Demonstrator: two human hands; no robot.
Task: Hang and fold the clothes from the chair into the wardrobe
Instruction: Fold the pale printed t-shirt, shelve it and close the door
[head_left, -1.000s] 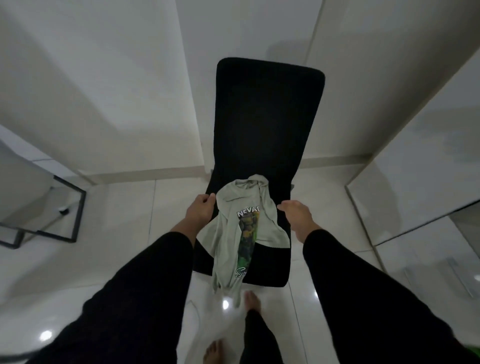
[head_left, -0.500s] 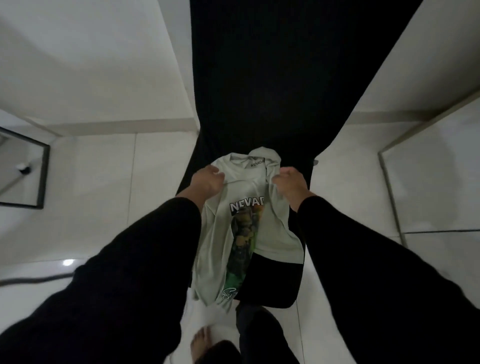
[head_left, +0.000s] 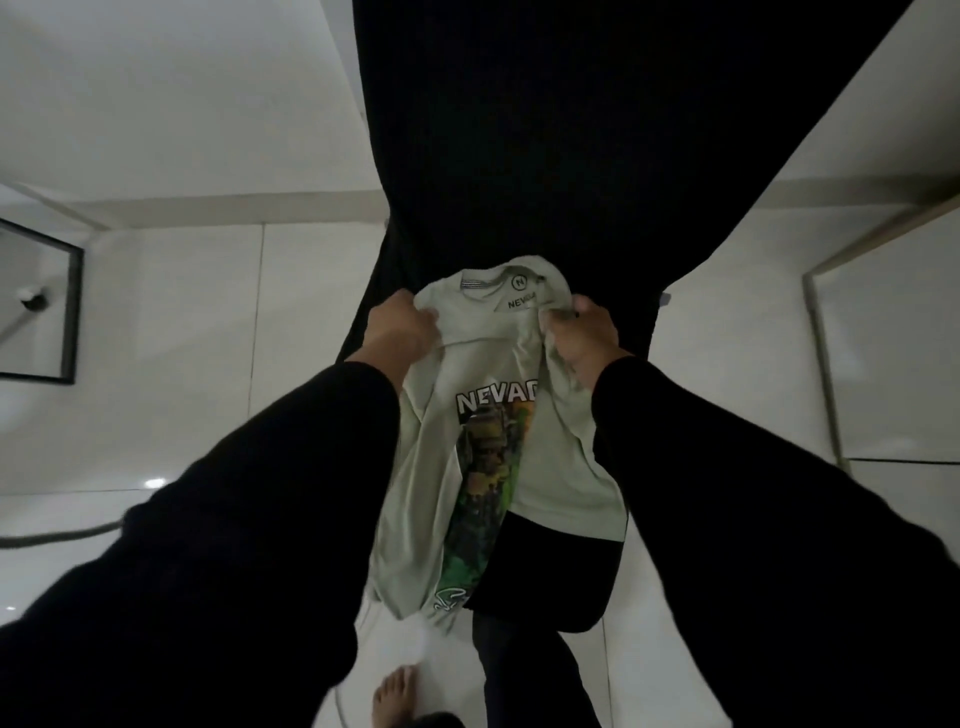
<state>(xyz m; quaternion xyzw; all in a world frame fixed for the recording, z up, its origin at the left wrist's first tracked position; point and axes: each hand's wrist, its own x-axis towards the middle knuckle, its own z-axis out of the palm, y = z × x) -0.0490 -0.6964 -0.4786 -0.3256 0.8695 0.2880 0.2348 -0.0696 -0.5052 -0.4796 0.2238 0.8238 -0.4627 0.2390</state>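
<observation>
Gripping the shirt (head_left: 498, 415) at its shoulders, both hands were closed on cloth. Left hand (head_left: 400, 332): fingers curled into a bunched fold at the left of the collar. Right hand (head_left: 582, 338): fingers and thumb curled round a gathered fold at the right of the collar. Both sleeves black, forearms converging on the shirt from below.

Location: shirt lay on the seat of the black chair (head_left: 545, 156), collar against the foot of the chair back, body running down the seat, hem hanging off the seat's front edge toward the floor.

Orientation: long axis ran collar to hem, collar pointing away from the person toward the chair back, hem toward the person's feet. Printed front faced up. Body was creased lengthwise along the print, so it lay narrower than its full width.

Handling, judged: thin knit, light, limp, no stiffness; it should sag and fold wherever unsupported. Not fragile, not slippery. Shoulder seams beside the collar looked the right hold, since a lift there should let the body hang straight and open flat.

Beyond the chair: pale tiled floor (head_left: 182, 312), a black-framed panel (head_left: 72, 312) at far left of the chair, a pale cabinet front (head_left: 883, 338) at its right. One bare foot (head_left: 395, 696) showed below the seat.
</observation>
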